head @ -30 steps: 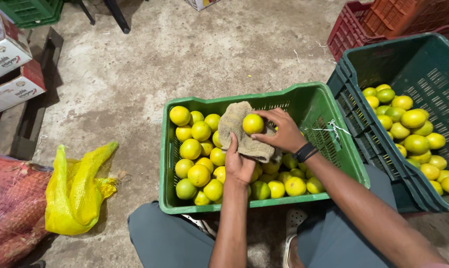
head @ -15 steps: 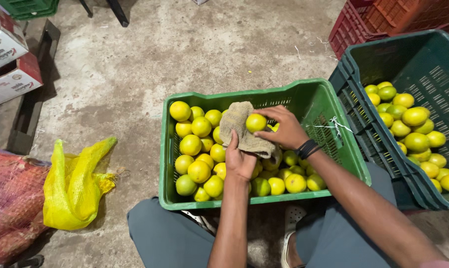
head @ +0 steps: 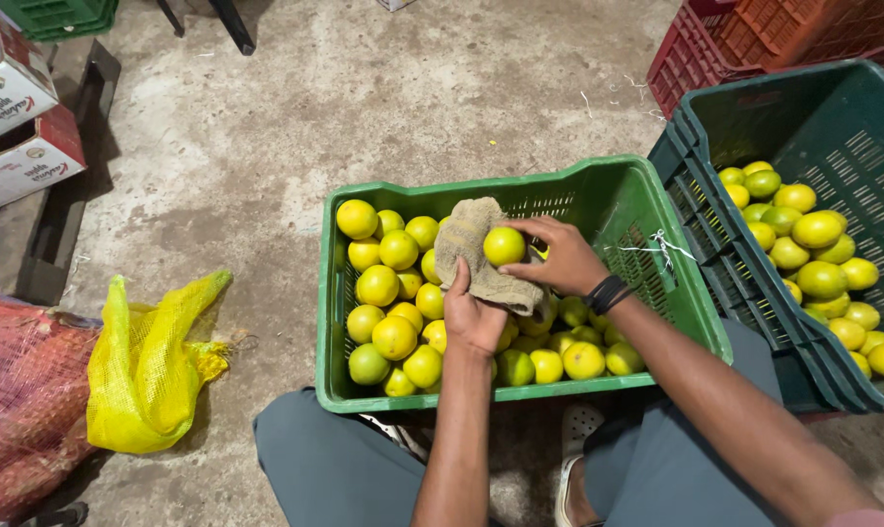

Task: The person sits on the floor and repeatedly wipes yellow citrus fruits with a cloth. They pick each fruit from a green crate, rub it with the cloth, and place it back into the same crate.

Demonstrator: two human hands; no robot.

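Fruit (head: 504, 245), one round yellow-green citrus, sits on a beige cloth (head: 473, 256) above the green crate (head: 598, 185), over the piled fruit.

Left to right:
- Far left: cardboard boxes (head: 17, 127) stacked at the wall; red mesh sack (head: 22, 390) on the concrete floor (head: 295, 117); yellow mesh bag (head: 149, 366) slumped just beside it.
- Centre: green crate between the person's knees, about half full of the same citrus, heaped toward its left and near side.
- Left hand (head: 473, 317): forearm comes straight up from the lower edge, wrist straight, palm under the cloth, thumb pointing up along the cloth's edge. Grip closed on the cloth, which drapes over the fingers.
- Right hand (head: 564, 256): forearm enters from lower right on a diagonal, dark band at the wrist, wrist bent inward. Fingers curl round the right side of the fruit and press it into the cloth; grip clasps the fruit.
- Right: dark green crate (head: 813, 107) touching the green one, holding more citrus along its near side; red crates (head: 744, 39) behind it.
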